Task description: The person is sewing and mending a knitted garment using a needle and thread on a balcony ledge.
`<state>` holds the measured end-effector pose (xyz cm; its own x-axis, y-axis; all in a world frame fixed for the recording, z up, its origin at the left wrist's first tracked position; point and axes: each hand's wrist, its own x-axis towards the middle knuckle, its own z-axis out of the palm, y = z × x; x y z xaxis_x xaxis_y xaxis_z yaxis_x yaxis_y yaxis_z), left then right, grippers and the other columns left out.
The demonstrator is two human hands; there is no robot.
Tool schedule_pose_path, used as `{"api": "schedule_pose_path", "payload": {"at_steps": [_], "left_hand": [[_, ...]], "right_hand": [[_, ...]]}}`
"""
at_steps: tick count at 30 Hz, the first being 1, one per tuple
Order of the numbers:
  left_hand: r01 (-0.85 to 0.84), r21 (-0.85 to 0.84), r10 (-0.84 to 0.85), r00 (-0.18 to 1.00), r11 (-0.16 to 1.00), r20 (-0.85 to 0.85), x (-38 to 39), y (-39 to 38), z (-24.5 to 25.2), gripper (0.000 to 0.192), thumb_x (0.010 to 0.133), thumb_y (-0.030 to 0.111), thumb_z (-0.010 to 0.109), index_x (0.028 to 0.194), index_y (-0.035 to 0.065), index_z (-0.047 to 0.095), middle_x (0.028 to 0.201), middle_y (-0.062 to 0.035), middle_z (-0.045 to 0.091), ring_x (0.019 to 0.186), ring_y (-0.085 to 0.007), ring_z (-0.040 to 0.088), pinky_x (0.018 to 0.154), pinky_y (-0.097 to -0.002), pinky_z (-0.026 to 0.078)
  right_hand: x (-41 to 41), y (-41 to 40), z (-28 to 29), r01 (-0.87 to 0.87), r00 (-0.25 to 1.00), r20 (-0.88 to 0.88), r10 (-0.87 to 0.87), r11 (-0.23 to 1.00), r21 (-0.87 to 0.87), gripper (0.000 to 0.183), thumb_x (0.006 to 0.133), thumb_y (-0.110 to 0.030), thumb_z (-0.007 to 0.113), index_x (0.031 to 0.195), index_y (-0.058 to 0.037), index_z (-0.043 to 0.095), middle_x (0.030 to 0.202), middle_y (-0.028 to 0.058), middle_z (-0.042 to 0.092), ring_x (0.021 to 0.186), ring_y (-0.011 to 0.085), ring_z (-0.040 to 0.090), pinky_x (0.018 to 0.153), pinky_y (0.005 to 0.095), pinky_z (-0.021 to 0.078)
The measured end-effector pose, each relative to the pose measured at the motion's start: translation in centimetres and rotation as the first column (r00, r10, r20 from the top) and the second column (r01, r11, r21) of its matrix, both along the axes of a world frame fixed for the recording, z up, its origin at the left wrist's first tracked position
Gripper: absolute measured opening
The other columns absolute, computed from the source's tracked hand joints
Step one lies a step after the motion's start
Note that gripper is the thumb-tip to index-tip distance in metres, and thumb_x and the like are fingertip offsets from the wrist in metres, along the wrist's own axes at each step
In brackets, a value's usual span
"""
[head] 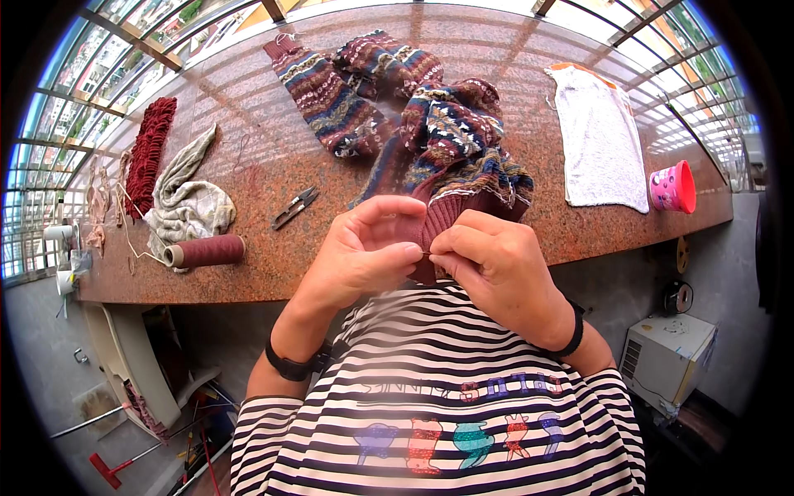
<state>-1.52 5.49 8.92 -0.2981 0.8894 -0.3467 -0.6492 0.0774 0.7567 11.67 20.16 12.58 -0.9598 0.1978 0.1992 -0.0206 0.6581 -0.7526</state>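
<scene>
A patterned knitted sweater (459, 124) lies bunched on the granite counter, its maroon ribbed edge (441, 217) reaching down between my hands. My left hand (372, 248) is curled at the left of the ribbing, thumb tip at a thin needle-like piece (426, 253). From the other side my right hand (496, 266) pinches that piece between thumb and fingertips. Whether my left fingers also grip the knit is hidden. Thread snips (294, 208) rest to the left of my hands, with a cone of maroon yarn (208, 250) farther left.
Behind the cone are a crumpled pale cloth (192, 211) and a dark red fluffy textile (149, 155). A white towel (598, 142) and a pink cup (673, 188) stand at the right on the granite counter (273, 273). Metal window bars run beyond the far edge.
</scene>
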Motion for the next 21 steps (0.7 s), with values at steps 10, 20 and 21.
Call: {"api": "schedule_pose_path", "payload": {"at_steps": [10,20,21], "left_hand": [[-0.044,0.046,0.051,0.987,0.998,-0.155,0.6,0.4,0.1,0.038,0.081,0.001,0.064,0.117,0.0004,0.053,0.102,-0.0063,0.063,0.092,-0.0120,0.061,0.078,-0.0249,0.051],[-0.056,-0.034,0.053,0.996,0.998,-0.076,0.3,0.1,-0.5,0.035,0.083,0.004,0.065,0.116,0.0027,0.054,0.100,-0.0053,0.063,0.085,-0.0086,0.060,0.070,-0.0222,0.053],[-0.069,-0.028,0.066,0.994,0.997,-0.088,0.3,0.1,-0.6,0.035,0.082,0.004,0.066,0.115,0.0030,0.055,0.098,-0.0050,0.063,0.084,-0.0081,0.060,0.069,-0.0216,0.053]], "right_hand": [[-0.8,-0.8,-0.6,0.001,0.997,-0.082,0.008,0.995,0.101,0.013,0.074,-0.005,0.064,0.081,-0.0057,0.052,0.078,0.0107,0.050,0.062,0.0271,0.057,0.052,0.0351,0.0462],[2.0,2.9,4.4,-0.604,0.768,-0.367,0.525,0.404,-0.687,0.015,0.088,-0.005,0.059,0.076,0.0033,0.057,0.074,0.0150,0.061,0.061,0.0207,0.060,0.046,0.0258,0.0449],[2.0,2.9,4.5,-0.716,0.643,-0.475,0.601,0.251,-0.651,0.015,0.086,-0.004,0.061,0.074,0.0041,0.059,0.073,0.0146,0.062,0.060,0.0223,0.060,0.045,0.0278,0.0448]]}}
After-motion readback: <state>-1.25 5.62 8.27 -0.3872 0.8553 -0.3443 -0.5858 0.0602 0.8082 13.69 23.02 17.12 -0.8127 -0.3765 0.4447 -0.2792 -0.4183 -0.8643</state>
